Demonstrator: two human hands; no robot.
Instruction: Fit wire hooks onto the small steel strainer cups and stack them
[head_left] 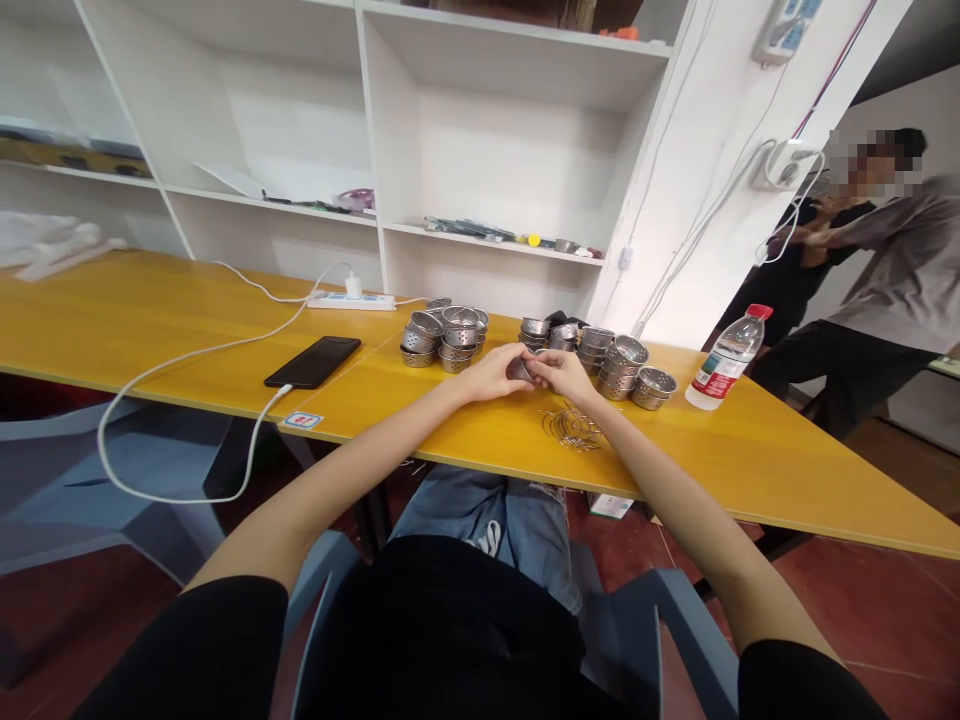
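Both hands meet over the yellow table around a small metal strainer basket [519,370], mostly covered by the fingers. My left hand [495,374] curls around its left side. From the right, my right hand [564,374] pinches at the basket's edge; whether a wire is between those fingers is too small to see. Just below the right hand lies a loose pile of thin bent wire handles [571,428]. Stacked perforated strainer baskets stand to the left [459,335] and behind and right of the hands [624,365]. A single basket [654,388] sits at the right end.
A black phone [313,362] with a white charging cable lies left on the table [420,420]. Behind it is a power strip [352,300]. A plastic bottle [729,358] with a red cap stands at the right. White shelves [517,140] rise behind; two people [885,240] are beyond the pillar.
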